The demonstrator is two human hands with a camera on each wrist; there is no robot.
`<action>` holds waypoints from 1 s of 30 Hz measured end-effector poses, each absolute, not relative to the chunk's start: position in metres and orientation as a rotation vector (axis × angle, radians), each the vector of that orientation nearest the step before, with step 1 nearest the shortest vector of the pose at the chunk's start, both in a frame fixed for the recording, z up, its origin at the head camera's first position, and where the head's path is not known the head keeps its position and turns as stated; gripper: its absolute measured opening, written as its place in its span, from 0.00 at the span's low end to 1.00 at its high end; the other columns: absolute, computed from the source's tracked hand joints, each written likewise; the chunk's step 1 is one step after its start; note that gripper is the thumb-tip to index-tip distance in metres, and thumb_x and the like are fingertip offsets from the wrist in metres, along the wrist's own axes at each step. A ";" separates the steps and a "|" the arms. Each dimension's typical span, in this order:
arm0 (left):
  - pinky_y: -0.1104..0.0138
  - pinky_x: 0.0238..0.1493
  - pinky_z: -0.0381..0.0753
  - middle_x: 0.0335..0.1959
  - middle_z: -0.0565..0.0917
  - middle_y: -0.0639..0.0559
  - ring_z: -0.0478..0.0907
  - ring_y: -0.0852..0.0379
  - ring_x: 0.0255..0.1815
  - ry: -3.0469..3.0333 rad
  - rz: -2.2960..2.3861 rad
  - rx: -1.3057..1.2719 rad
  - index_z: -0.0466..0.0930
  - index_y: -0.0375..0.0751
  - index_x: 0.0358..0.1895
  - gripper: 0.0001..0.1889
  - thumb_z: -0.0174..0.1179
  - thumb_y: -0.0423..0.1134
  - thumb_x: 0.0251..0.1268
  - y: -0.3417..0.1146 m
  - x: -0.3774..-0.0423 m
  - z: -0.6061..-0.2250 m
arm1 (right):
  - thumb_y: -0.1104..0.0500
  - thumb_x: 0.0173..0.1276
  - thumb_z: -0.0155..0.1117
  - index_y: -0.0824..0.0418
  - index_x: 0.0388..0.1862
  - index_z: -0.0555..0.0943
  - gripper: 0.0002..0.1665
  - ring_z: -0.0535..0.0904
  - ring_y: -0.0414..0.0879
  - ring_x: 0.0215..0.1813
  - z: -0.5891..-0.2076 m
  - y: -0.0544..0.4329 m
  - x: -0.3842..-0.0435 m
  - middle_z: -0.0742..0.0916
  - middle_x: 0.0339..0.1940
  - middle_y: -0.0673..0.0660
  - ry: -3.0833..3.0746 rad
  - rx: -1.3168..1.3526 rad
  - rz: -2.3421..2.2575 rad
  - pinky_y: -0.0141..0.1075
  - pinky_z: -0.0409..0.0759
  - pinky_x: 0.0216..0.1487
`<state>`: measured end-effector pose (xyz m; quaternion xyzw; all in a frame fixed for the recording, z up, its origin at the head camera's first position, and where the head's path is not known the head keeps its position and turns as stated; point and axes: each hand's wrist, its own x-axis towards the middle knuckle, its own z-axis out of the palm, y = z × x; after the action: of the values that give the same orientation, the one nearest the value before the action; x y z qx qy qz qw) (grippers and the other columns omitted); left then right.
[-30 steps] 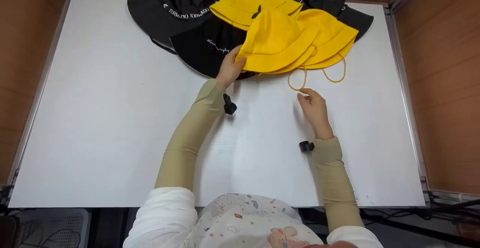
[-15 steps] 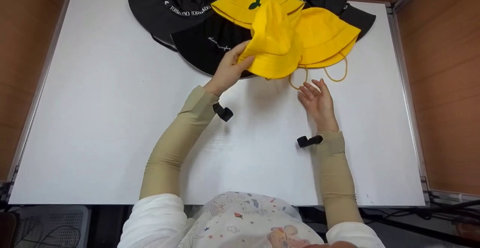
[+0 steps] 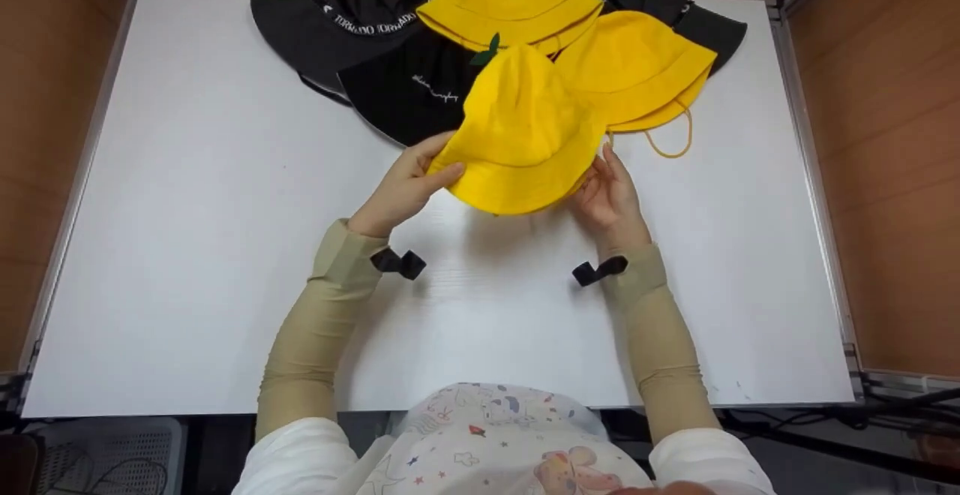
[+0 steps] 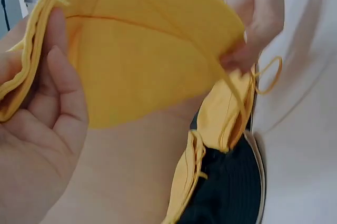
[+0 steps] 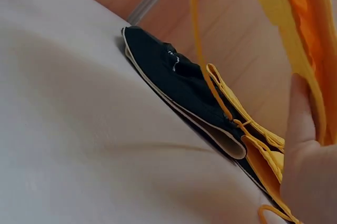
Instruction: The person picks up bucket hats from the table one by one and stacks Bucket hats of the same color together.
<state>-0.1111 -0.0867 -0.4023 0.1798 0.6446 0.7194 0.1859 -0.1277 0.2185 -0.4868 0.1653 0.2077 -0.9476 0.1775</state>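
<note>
A yellow bucket hat (image 3: 525, 127) with a green leaf-shaped tab (image 3: 489, 52) on its crown is held up over the white table. My left hand (image 3: 405, 184) grips its left brim, thumb on top; the left wrist view shows the folded brim between thumb and curled fingers (image 4: 66, 84). At the opposite edge my right hand (image 3: 611, 195) holds the brim, partly hidden behind it. In the right wrist view the brim (image 5: 287, 34) runs into that hand (image 5: 308, 176), one digit lying along its outside. A thin yellow cord (image 4: 231, 89) hangs from the hat.
Behind lie two more yellow hats, one at the back (image 3: 517, 0) and one on the right (image 3: 637, 67) with a cord loop (image 3: 671, 154). A black hat with white script (image 3: 405, 79) and dark hats at left (image 3: 307, 22) and right (image 3: 716, 34) surround them. Wooden panels (image 3: 877, 142) border the table (image 3: 187, 255).
My left hand has lifted the front yellow hat off the pile and drawn it down and left. The right hand, earlier by the cord loop, has moved to the hat's right brim.
</note>
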 end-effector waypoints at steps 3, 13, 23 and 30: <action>0.68 0.47 0.78 0.49 0.79 0.46 0.78 0.56 0.41 1.881 1.993 0.424 0.66 0.33 0.66 0.22 0.52 0.32 0.69 -0.101 -0.105 -0.409 | 0.60 0.75 0.45 0.66 0.50 0.72 0.13 0.85 0.49 0.42 -0.485 0.217 -0.125 0.86 0.41 0.60 0.646 0.497 -2.703 0.37 0.83 0.43; 0.69 0.48 0.78 0.45 0.79 0.49 0.80 0.59 0.40 1.884 2.145 0.015 0.63 0.38 0.66 0.21 0.45 0.40 0.74 -0.117 -0.099 -0.437 | 0.71 0.73 0.42 0.60 0.56 0.65 0.16 0.82 0.45 0.46 -0.478 0.214 -0.124 0.83 0.45 0.56 0.770 0.564 -2.801 0.33 0.80 0.48; 0.72 0.47 0.79 0.39 0.80 0.53 0.79 0.61 0.39 1.735 2.295 -0.245 0.70 0.35 0.53 0.14 0.47 0.40 0.74 -0.121 -0.098 -0.452 | 0.71 0.72 0.44 0.59 0.59 0.63 0.19 0.77 0.44 0.52 -0.456 0.199 -0.117 0.76 0.52 0.54 0.870 0.463 -2.912 0.31 0.76 0.54; 0.74 0.47 0.75 0.45 0.78 0.50 0.75 0.60 0.41 2.115 1.993 -0.234 0.71 0.30 0.59 0.20 0.56 0.39 0.68 -0.145 -0.099 -0.451 | 0.74 0.70 0.45 0.61 0.57 0.64 0.19 0.78 0.42 0.49 -0.454 0.185 -0.110 0.78 0.50 0.54 1.244 0.407 -2.773 0.29 0.78 0.50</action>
<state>-0.0992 -0.1454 -0.4506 -0.0798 0.7208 0.6793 0.1125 -0.1104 0.1850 -0.4537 0.1327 0.4055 -0.9037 0.0374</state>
